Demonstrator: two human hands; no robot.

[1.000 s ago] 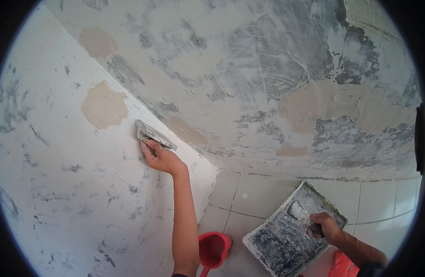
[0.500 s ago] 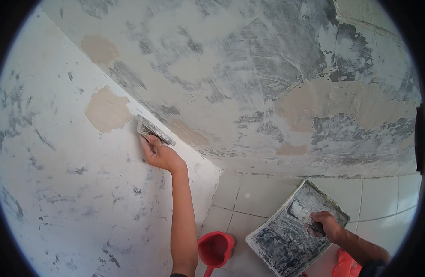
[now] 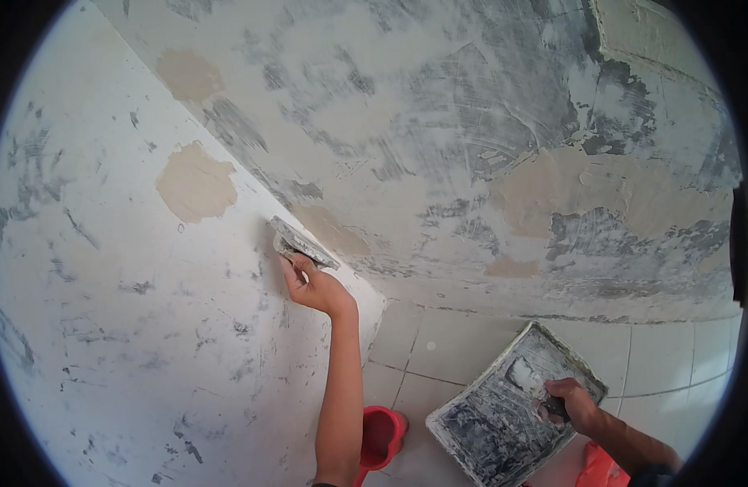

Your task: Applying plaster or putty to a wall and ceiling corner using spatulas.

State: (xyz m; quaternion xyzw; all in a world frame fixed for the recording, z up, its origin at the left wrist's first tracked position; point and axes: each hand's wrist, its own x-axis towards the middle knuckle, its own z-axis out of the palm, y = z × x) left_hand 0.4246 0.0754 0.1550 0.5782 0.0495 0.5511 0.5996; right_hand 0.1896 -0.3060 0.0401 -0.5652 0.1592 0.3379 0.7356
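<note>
My left hand point(image 3: 315, 286) is closed on a plastering trowel point(image 3: 307, 243) crusted with filler. Its long blade lies along the corner where the white wall point(image 3: 130, 341) meets the grey, patchy wall point(image 3: 423, 162). Lower right, my right hand point(image 3: 577, 402) grips the dark handle of a putty knife point(image 3: 556, 405). That knife's blade seems to rest in a filler-smeared tray point(image 3: 436, 424) on the floor, among whitish filler; the fingers partly hide it. Beige filler patches show on both walls, one patch point(image 3: 197, 183) left of the trowel.
A red plastic dipper point(image 3: 380, 438) stands on the tiled floor point(image 3: 415, 345) between my left forearm and the tray, partly covered by the forearm. Something red point(image 3: 601, 467) lies beneath my right forearm. A raised ledge point(image 3: 658, 36) shows at the upper right.
My left hand and the trowel have slid right and down along the wall corner, toward the floor. My right hand stays over the tray. The whole view has shifted slightly.
</note>
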